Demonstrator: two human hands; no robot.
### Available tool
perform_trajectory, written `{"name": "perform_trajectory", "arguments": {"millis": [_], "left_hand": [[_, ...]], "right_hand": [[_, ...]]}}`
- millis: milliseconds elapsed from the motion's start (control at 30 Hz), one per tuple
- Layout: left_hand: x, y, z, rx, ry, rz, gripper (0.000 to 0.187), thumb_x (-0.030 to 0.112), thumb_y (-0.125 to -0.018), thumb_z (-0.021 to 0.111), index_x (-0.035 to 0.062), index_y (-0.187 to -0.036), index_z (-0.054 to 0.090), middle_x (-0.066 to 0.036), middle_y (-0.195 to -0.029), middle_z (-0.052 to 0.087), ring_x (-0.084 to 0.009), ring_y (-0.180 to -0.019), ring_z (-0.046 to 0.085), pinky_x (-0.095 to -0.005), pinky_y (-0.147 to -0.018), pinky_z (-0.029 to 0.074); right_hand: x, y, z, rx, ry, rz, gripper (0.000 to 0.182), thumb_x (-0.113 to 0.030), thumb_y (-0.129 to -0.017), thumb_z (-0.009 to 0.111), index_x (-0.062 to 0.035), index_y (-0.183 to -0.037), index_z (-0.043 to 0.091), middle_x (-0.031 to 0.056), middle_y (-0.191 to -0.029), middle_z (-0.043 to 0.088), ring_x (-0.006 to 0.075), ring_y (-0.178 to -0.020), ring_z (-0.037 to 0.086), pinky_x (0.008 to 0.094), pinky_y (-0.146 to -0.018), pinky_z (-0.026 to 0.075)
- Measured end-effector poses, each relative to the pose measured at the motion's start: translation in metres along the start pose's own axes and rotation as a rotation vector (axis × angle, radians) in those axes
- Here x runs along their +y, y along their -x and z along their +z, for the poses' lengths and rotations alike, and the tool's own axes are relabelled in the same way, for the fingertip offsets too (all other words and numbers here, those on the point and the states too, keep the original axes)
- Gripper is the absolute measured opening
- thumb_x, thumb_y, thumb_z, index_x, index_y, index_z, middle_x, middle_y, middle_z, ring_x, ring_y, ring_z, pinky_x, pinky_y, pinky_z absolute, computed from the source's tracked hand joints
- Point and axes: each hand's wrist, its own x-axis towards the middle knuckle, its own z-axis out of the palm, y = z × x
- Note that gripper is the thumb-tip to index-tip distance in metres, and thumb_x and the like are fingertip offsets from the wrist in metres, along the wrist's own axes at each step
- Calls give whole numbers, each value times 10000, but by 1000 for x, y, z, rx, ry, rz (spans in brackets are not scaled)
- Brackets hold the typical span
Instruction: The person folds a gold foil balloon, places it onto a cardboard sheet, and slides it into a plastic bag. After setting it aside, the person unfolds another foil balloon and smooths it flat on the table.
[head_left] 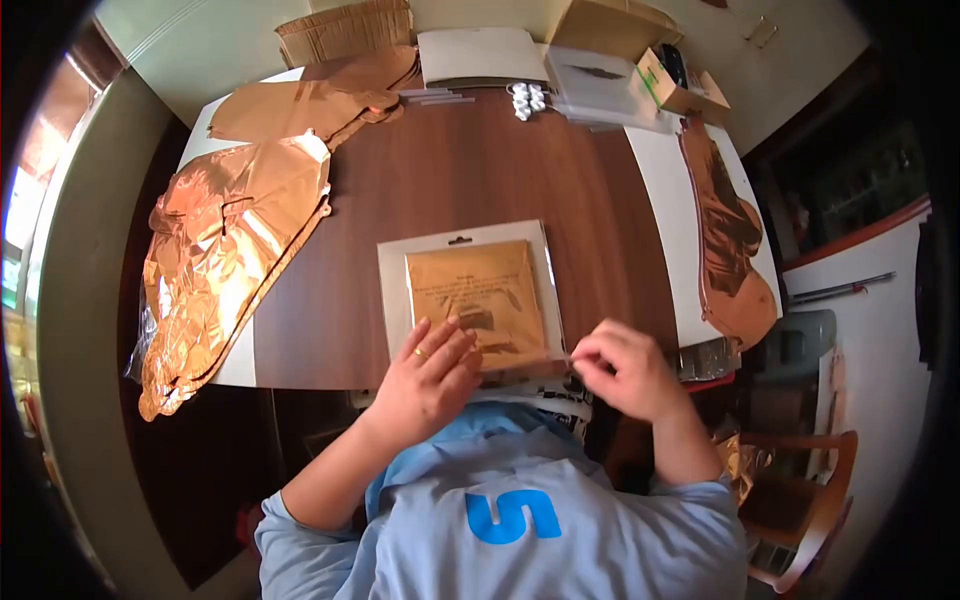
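A flat clear plastic bag (393,280) with a hanging hole lies on the table before me. Inside it are a white backing card (550,300) and a folded gold-copper foil piece (465,270) with small dark print. My left hand (430,375), a ring on one finger, rests on the lower part of the bag with its fingers stretched out. At the bag's lower right corner, my right hand (625,370) is closed in a pinch. Whatever sits between those fingertips is too small to make out.
Copper foil balloons (235,240) lie flat at the left, with more foil (725,230) at the right. White ribbon rolls (527,100), clear bags (610,90), white cards (480,55) and a small carton (690,85) stand along the back. A wooden chair (820,500) is at my right.
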Motion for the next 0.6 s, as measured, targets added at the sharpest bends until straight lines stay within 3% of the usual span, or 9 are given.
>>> {"name": "perform_trajectory", "arguments": {"millis": [100, 233, 400, 533, 600], "left_hand": [[-2, 1, 10, 116, 86, -39, 223, 87, -799, 768, 53, -1004, 688, -106, -1140, 673, -323, -1186, 616, -523, -1084, 411], [4, 1, 14, 199, 116, -59, 182, 32, -804, 760, 51, -974, 698, -100, -1067, 712, -307, -1142, 659, -501, -1090, 422], [3, 3, 20, 241, 136, -51, 202, 32, -805, 763, 49, -998, 705, -102, -1066, 711, -294, -1137, 661, -504, -1089, 426], [3, 3, 27, 243, 56, 3, 228, 65, -799, 777, 55, -1010, 690, -83, -1072, 696, -282, -1144, 652, -507, -1083, 424], [2, 3, 26, 232, 48, 18, 224, 57, -797, 779, 47, -1008, 703, -102, -1081, 703, -294, -1140, 660, -510, -1085, 429]], "right_hand": [[-2, 29, 32, 115, 200, -202, 170, -31, -768, 728, -76, -898, 628, 68, -813, 574, 263, -750, 602, 396, -696, 481], [-4, 38, 62, 164, 339, -318, 216, -31, -737, 725, -60, -912, 601, 65, -821, 517, 258, -738, 565, 394, -706, 460], [-6, 25, 72, 300, 524, -152, 198, -21, -774, 715, -61, -922, 591, 94, -813, 547, 277, -730, 584, 398, -691, 469], [3, 11, 77, 473, 370, -45, 276, -53, -836, 744, -37, -1066, 591, 112, -799, 641, 298, -697, 633, 409, -643, 499], [5, 11, 70, 362, 231, 69, 338, -77, -829, 762, -34, -1117, 591, 122, -817, 650, 297, -717, 644, 400, -654, 512]]}}
